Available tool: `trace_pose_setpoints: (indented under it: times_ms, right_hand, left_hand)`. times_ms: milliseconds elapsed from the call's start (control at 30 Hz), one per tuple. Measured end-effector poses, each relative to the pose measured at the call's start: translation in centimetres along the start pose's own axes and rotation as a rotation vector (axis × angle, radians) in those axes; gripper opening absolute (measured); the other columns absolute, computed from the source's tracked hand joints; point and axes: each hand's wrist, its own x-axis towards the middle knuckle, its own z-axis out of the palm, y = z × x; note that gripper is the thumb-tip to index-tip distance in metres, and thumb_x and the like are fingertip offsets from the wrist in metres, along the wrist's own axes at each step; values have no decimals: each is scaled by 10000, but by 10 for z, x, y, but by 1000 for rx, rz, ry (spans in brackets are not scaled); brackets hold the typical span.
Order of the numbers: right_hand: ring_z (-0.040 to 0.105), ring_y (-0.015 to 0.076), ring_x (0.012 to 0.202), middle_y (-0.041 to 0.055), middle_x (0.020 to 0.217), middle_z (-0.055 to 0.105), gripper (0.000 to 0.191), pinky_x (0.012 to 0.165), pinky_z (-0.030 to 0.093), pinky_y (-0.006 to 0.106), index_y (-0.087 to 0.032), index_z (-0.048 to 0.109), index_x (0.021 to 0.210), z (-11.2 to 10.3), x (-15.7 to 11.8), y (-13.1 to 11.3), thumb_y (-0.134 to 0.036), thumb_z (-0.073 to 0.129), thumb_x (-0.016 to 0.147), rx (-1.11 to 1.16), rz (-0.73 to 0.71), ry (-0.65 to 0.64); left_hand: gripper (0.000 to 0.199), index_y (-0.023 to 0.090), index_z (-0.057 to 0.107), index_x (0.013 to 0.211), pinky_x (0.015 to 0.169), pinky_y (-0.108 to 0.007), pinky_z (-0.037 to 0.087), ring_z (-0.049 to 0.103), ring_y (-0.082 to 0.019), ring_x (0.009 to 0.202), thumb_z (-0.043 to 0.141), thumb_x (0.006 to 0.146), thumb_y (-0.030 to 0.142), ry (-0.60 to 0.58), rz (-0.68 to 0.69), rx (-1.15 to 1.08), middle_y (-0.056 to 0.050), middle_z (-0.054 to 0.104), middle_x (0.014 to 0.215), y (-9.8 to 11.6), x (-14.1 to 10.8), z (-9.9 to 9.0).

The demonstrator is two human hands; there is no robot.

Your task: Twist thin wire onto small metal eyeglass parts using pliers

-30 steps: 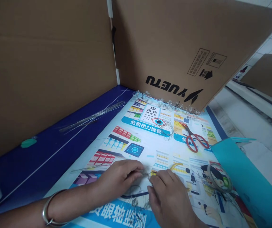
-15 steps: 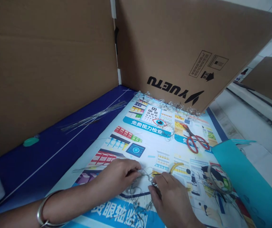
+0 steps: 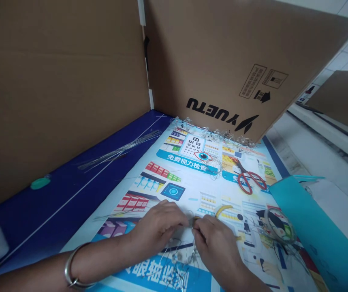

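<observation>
My left hand is closed, its thumb and fingertips pinching thin wire. Close against it, my right hand is also closed on the wire; what lies inside its fingers is mostly hidden. A yellow curved handle, which looks like that of pliers, shows just beyond the right hand, and I cannot tell whether that hand touches it. Below both hands lies a tangle of thin wires with clear beads on the printed poster sheet.
Red-handled scissors lie further back. A wire coil sits at right beside a turquoise folder-like box. Straight wires rest on the blue surface at left. Beaded wire pieces line the cardboard wall. A green disc lies left.
My hands have come closer together, the left moving right and slightly up. The right has risen slightly. The view has shifted a little.
</observation>
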Motion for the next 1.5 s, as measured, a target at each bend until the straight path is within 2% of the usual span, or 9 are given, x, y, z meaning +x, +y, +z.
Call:
trace_pose_setpoints:
  times_ms: [367, 700, 867, 1033, 1167, 1500]
  right_hand:
    - [493, 117, 672, -3, 712, 555, 156, 591, 291, 213, -188, 533, 676, 4, -1, 4, -141, 465, 808, 72, 16, 1]
    - [490, 128, 703, 3, 736, 558, 129, 614, 291, 228, -189, 537, 701, 6, -4, 6, -160, 472, 809, 108, 26, -24]
    - [478, 130, 680, 5, 716, 547, 129, 607, 284, 235, -186, 522, 680, 7, -4, 7, -123, 472, 781, 90, 34, -8]
    - [485, 133, 710, 6, 743, 555, 130, 627, 298, 232, -193, 543, 712, 7, -4, 8, -150, 464, 806, 130, 22, -12]
    - [482, 134, 716, 4, 747, 553, 134, 635, 302, 233, -199, 546, 719, 9, -6, 9, -155, 460, 811, 148, 16, -4]
    - [474, 145, 718, 20, 741, 547, 153, 644, 311, 244, -190, 549, 720, 14, -8, 9, -174, 442, 829, 163, -24, 63]
  left_hand:
    - [171, 194, 583, 798, 721, -242, 359, 537, -117, 749, 448, 844, 101, -7, -88, -104, 28, 623, 758, 1, 13, 9]
    - [173, 194, 533, 855, 702, -298, 315, 507, -163, 765, 404, 827, 83, -126, 2, 191, -2, 578, 766, 3, 11, 12]
    - [139, 185, 522, 840, 702, -315, 319, 491, -179, 773, 418, 825, 95, -202, 105, 376, -19, 564, 783, 6, 10, 10]
    - [149, 175, 549, 895, 741, -310, 359, 509, -172, 781, 414, 864, 121, -199, 28, 324, -28, 586, 803, 6, 12, 9]
    - [183, 181, 577, 889, 751, -305, 372, 524, -165, 780, 396, 889, 150, -209, 37, 245, -17, 603, 794, 4, 13, 10]
    - [117, 169, 592, 815, 684, -277, 376, 512, -168, 746, 483, 798, 130, -152, -56, 277, -28, 564, 739, 5, 16, 16]
